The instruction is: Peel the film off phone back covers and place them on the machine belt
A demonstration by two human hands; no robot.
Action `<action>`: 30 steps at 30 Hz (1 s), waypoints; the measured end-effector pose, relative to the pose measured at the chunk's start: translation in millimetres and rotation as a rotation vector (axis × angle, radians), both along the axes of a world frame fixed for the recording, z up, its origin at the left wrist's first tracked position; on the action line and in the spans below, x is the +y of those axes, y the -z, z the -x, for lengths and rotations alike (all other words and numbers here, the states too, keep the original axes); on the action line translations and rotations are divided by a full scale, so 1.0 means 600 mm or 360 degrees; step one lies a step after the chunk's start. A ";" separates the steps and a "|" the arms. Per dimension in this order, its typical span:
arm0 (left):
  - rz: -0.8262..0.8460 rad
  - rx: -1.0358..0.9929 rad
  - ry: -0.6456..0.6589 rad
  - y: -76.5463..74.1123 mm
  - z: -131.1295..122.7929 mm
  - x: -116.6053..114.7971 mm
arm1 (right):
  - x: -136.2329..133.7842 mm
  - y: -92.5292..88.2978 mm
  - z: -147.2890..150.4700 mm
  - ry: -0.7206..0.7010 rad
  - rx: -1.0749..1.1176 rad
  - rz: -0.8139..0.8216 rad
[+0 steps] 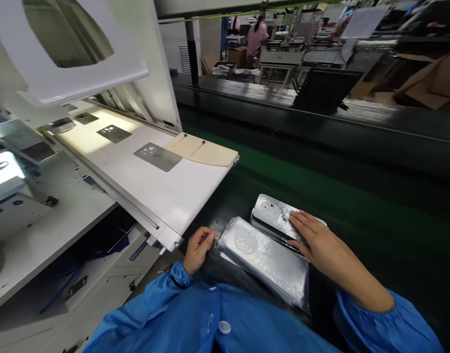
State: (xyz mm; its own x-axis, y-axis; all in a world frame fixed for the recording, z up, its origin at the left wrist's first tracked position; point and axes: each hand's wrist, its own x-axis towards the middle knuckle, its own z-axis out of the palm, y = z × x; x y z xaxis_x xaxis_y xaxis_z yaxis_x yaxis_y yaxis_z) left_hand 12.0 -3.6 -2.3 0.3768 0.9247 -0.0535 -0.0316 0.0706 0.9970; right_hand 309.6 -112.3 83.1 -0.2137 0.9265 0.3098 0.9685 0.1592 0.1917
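Note:
Two stacks of phone back panels lie side by side on the dark belt, low in the head view. The nearer stack (pixel 269 260) is covered by clear, shiny plastic bags with a round camera pattern showing through. Beyond it, the other stack (pixel 269 211) has a silvery top panel with camera holes. My right hand (pixel 316 242) rests on that farther stack, fingers stretched out and thumb at its near edge. At the left end of the nearer stack, my left hand (pixel 200 247) is closed, pinching the crinkled end of a clear plastic bag (pixel 218 229).
To the left, a white conveyor (pixel 173 196) carries several grey phone panels (pixel 157 156) out of a white machine (pixel 162 73). A cream guide plate (pixel 206 149) sits on its far edge. A black panel (pixel 326 88) leans across the line; a person in pink (pixel 255 39) stands behind.

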 end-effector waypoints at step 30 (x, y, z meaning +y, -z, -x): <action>-0.0001 -0.0074 0.0038 0.003 -0.003 0.000 | -0.017 -0.015 0.007 -0.0158 -0.0270 -0.0210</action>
State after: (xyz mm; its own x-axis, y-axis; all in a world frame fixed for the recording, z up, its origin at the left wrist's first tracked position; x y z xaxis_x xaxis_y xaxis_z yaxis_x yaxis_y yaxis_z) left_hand 13.7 -3.6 -4.2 0.4007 0.9156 -0.0347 -0.0762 0.0710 0.9946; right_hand 305.2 -122.5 92.3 -0.3608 0.8522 0.3788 0.9016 0.2148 0.3756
